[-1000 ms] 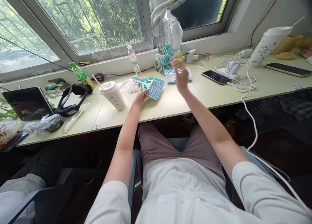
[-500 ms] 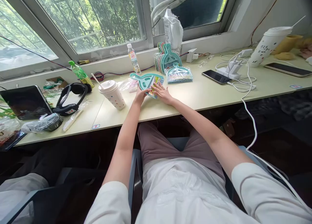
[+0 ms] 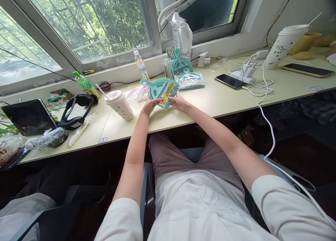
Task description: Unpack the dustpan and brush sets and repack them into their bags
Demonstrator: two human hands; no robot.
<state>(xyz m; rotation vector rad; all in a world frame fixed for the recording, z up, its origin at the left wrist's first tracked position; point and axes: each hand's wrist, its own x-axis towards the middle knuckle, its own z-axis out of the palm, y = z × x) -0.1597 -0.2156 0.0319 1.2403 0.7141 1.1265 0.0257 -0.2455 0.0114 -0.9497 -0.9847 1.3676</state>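
Observation:
A teal mini dustpan and brush set (image 3: 158, 89) with a yellow printed label is held up over the table, tilted, its handle pointing left. My left hand (image 3: 149, 105) grips its lower left side. At the lower right edge, the fingers of my right hand (image 3: 180, 103) are closed on the same set, thumb on the label. Behind it, several similar sets (image 3: 181, 63) stand upright in a row against the wall. In front of that row more wrapped sets (image 3: 191, 80) lie flat in a pile.
Left of my hands stand a paper cup with a straw (image 3: 119, 105) and a drink bottle (image 3: 141, 66). Clear plastic packaging (image 3: 133, 93) lies behind the cup. On the right are a phone (image 3: 230, 81), a power strip with white cables (image 3: 244, 76) and a tall cup (image 3: 285, 47).
My right hand has moved from lying flat across the label to holding the set's lower right edge, uncovering the label. The set has turned to face me more.

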